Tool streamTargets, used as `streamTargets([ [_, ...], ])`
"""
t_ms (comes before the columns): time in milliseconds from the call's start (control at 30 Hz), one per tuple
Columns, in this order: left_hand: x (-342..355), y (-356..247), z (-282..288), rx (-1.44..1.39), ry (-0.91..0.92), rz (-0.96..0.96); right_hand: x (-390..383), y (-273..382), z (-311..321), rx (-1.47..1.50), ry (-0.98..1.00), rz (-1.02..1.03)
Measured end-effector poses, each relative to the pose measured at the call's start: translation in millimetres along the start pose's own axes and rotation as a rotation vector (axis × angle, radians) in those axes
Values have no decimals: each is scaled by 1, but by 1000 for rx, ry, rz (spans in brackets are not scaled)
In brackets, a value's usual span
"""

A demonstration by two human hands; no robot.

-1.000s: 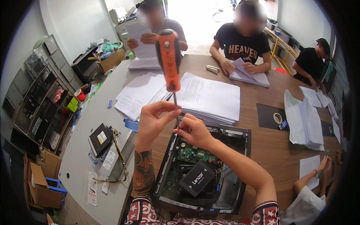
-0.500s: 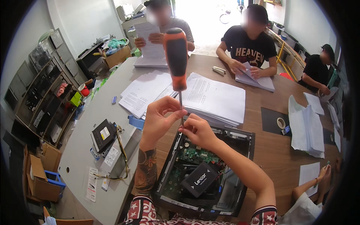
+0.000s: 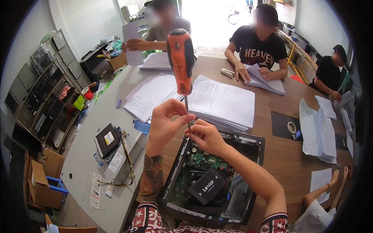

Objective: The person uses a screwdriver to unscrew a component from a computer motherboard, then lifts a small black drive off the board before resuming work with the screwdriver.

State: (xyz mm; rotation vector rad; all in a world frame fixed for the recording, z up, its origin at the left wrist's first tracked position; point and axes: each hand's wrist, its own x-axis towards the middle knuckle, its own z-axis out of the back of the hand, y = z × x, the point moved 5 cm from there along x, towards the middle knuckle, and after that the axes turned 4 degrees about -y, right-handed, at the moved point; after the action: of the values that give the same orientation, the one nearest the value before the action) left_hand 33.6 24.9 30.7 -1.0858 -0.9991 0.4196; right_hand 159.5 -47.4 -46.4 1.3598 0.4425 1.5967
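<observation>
A screwdriver [image 3: 181,62] with an orange and black handle stands upright in front of me, handle up. The thumb and fingers of my left hand [image 3: 167,120] pinch its thin metal shaft. Lower down, my right hand [image 3: 208,136] closes its fingertips around the tip; whether a small part sits there is hidden. Both hands are above the far edge of an open black computer case [image 3: 259,163]. Inside the case lie a green circuit board [image 3: 200,160] and a black flat drive [image 3: 208,185], set at a slant over a dark fan-like part.
Paper stacks [image 3: 221,101] lie just beyond the case. On the left are an optical drive [image 3: 108,139] and a metal power supply [image 3: 122,159] with cables. A tape roll [image 3: 291,127] rests at right. Several people handle papers around the table.
The screwdriver handle has turned about its axis and leans slightly further left; my hands have barely moved. Across the table, a person has shifted a sheet to the left.
</observation>
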Motion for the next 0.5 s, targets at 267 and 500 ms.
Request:
streamTargets([
  [267, -1, -6, -3, -18, 56, 0, 1, 3, 4, -27, -3, -26],
  [500, -2, -8, -7, -23, 88, 6, 0, 0, 4, -47, -24, -16],
])
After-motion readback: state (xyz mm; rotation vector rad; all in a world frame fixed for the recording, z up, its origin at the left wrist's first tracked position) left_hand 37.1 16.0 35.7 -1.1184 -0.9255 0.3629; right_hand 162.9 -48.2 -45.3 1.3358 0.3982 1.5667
